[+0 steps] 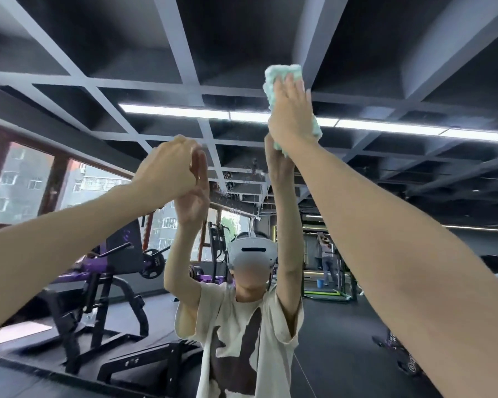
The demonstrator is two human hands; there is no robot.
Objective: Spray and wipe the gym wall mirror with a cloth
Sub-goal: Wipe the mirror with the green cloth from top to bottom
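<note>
The person wears a loose cream short-sleeved T-shirt [276, 340] with dark brown print and a white headset [252, 251].

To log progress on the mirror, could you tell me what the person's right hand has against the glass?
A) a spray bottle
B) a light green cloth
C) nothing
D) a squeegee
B: the right hand presses a fluffy light green cloth against the mirror, high up, while the left hand holds nothing.
</note>
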